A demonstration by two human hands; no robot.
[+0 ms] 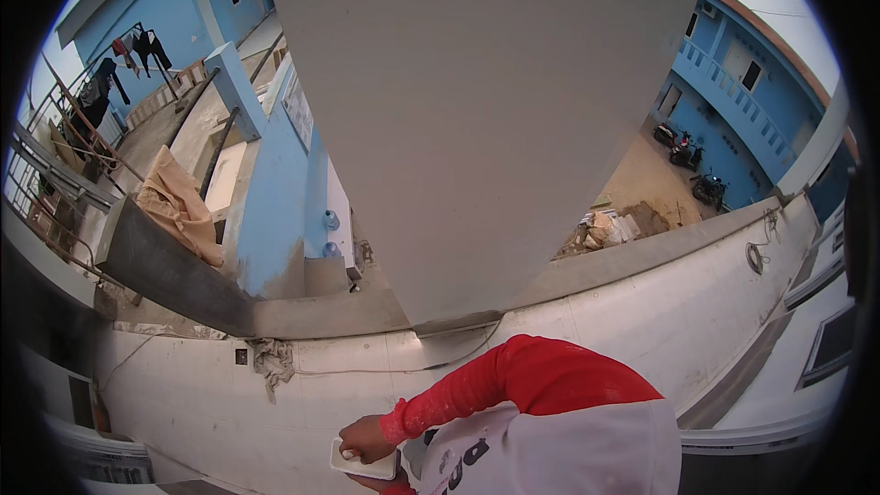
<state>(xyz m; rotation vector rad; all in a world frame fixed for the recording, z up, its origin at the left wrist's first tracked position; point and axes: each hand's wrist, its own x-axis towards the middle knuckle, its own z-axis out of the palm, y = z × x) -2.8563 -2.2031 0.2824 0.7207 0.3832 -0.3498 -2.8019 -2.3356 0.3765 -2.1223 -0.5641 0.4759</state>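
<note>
My arm in a red sleeve reaches across my white shirt to the lower middle of the head view. My right hand (pixel 367 439) is closed, its fingers curled over the top of a small white rectangular thing (pixel 378 467) with rounded corners. A small white bit shows at those fingers; I cannot make out what it is. Beneath the rectangular thing, my left hand (pixel 374 483) grips its lower side, mostly hidden by it and cut by the frame's lower edge.
A broad grey pillar (pixel 477 128) stands in front, rising from a low concrete ledge (pixel 339 316). A cable (pixel 367 371) and a crumpled rag (pixel 272 362) lie on the pale floor (pixel 596 325). Brown cloth (pixel 174 206) drapes at left; motorbikes (pixel 686 151) stand beyond.
</note>
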